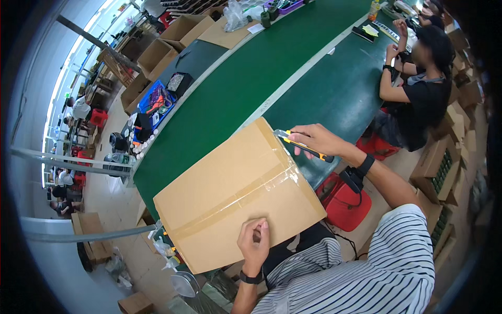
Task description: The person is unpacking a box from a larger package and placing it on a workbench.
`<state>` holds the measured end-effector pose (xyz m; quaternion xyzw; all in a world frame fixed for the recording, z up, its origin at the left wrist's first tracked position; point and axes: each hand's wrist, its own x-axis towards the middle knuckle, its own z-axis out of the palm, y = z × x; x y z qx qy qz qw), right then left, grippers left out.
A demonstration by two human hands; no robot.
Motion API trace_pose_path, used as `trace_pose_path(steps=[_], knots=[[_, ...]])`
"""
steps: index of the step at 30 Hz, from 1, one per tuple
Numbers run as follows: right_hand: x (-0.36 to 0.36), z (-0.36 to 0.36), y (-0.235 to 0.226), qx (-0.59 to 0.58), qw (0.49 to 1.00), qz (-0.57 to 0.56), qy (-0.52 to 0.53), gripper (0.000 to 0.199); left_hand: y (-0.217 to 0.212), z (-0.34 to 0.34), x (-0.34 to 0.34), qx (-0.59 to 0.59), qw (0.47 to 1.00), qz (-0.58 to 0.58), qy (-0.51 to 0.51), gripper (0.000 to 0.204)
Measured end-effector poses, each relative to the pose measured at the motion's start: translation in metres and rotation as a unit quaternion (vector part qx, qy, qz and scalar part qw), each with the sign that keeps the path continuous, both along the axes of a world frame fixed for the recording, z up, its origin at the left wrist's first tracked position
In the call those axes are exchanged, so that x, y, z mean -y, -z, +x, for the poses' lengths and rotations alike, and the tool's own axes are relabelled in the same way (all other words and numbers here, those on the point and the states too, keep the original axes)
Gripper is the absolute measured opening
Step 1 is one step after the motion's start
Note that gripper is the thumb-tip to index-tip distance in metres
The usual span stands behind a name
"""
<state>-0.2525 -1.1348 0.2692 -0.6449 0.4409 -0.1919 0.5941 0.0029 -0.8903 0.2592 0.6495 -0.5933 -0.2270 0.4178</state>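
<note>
Item: sealed cardboard box (235, 196), on the green desk (314, 99) edge before me. My left hand (254, 243) presses its near flap, holding nothing. My right hand (319, 140) grips a yellow utility knife (303, 146), blade at the far corner. Step, I judge: slitting the tape seam (246, 191); next calls for a shallow, steady draw.

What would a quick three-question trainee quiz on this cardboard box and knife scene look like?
1. True or false: the right hand holds the orange-and-black utility knife.
2. The left hand rests on the flat brown cardboard box at its: A) near edge B) far corner C) not at all.
3. What runs across the box's top?

Key: 1 true. 2 A. 3 a strip of clear packing tape.
</note>
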Motion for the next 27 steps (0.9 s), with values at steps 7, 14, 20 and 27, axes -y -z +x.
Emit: trace_pose_path(steps=[7, 14, 20, 27], knots=[[0.02, 0.0, 0.0, -0.028, 0.999, -0.025, -0.016, 0.037, 0.002, -0.002, -0.002, 0.006, 1.0, -0.014, -0.006, 0.012], [0.023, -0.014, -0.015, -0.096, 0.98, 0.0, -0.172, 0.035, 0.004, -0.004, -0.001, 0.006, 1.0, -0.013, -0.005, 0.013], [0.011, -0.028, -0.028, -0.129, 0.962, 0.028, -0.239, 0.045, 0.001, -0.006, -0.004, 0.001, 1.0, 0.009, -0.014, 0.012], [-0.031, -0.057, -0.021, -0.097, 0.931, 0.148, -0.32, 0.048, 0.0, -0.008, -0.004, -0.007, 1.0, 0.015, -0.017, 0.01]])
